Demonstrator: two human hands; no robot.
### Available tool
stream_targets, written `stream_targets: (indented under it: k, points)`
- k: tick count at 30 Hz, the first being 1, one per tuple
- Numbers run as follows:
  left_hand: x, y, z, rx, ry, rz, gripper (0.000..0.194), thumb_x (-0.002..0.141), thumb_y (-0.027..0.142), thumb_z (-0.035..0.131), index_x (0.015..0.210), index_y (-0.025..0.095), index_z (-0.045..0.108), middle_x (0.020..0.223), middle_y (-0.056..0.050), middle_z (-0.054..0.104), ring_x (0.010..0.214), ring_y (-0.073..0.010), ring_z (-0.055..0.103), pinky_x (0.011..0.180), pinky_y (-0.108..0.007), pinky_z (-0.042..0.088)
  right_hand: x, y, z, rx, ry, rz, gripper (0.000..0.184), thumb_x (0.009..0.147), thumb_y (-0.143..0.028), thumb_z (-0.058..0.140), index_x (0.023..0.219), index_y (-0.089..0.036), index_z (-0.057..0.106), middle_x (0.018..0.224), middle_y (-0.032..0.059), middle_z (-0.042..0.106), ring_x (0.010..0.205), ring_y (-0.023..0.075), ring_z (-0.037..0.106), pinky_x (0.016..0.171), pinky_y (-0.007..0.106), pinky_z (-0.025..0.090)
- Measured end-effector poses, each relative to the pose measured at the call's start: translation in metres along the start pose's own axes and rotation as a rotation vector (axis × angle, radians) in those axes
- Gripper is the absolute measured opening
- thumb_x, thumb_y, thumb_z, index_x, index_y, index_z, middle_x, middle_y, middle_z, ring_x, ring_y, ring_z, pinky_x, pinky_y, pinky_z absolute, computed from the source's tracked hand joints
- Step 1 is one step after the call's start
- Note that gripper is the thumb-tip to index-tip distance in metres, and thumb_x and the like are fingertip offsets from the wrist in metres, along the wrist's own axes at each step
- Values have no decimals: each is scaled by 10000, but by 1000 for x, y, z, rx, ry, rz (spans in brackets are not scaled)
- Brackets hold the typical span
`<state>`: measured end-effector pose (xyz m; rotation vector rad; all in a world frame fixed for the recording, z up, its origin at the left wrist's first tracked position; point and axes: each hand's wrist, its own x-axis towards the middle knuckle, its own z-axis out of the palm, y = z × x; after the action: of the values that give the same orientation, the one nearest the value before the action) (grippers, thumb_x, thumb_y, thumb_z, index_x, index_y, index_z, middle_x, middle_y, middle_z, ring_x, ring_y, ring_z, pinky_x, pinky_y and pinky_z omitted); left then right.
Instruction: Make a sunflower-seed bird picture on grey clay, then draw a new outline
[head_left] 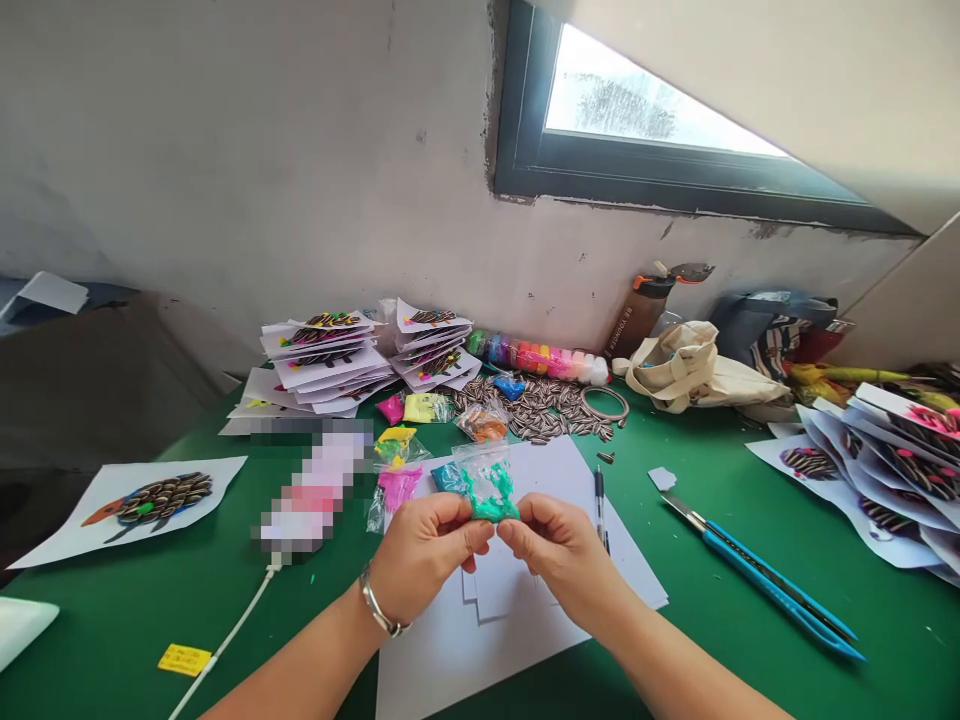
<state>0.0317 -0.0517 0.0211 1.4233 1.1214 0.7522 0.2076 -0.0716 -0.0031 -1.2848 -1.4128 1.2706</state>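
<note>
Between both hands is a clear plastic bag of green modelling clay point(491, 490), held up over white paper sheets point(442, 640). My left hand point(431, 550), with a silver bracelet at the wrist, pinches the bag's lower left side. On its lower right side my right hand point(559, 545) pinches it too, thumbs almost meeting. Just behind lies a bag of blue clay point(448, 478), and to its left a bag of pink clay point(399, 488). A black pen point(600, 495) rests on the paper, right of my right hand.
Sunflower seeds point(555, 405) lie in a heap at the back. Paper stacks with seed pictures point(330, 365) stand at left and right. A blue utility knife point(772, 580) with its blade out lies at right. A white cable point(232, 635) crosses the green table at left.
</note>
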Motion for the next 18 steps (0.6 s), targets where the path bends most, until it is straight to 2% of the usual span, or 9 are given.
stream_targets:
  k: [4,10,12,15,18]
  points:
    - [-4,1,2,30,6,17,314,741,396,640,563,162,530,570,-7,607,481,-113,566,463,-210,443,-4,2,1,-12,20,-96,370,805,-406,622,588,-192,413,564,-57,346,545,86,301,489,225,247]
    - [-7,-3,1,67,24,58,399,773,451,613,519,161,512,468,7,542,421,-90,494,410,-186,365,-6,1,-1,-6,17,-168,395,810,-402,652,571,-182,425,549,-57,357,545,82,319,499,218,277]
    - [-6,-4,0,32,14,55,413,778,490,608,545,153,550,463,4,544,413,-89,482,406,-189,361,-7,-1,-3,49,-17,-142,366,816,-410,650,589,-176,483,552,-46,417,531,81,369,491,213,312]
    - [-4,-4,-1,-50,-51,65,400,779,510,614,642,135,633,575,-29,620,490,-120,558,479,-222,450,-6,-3,-5,145,-88,-111,284,852,-412,609,719,-161,627,660,6,564,578,104,492,530,225,411]
    - [-3,-2,-1,-60,-97,85,362,799,472,616,711,126,678,674,-51,655,589,-151,617,571,-254,503,-5,-5,-7,152,-143,-158,263,893,-389,564,806,-170,681,736,26,610,633,114,540,580,231,458]
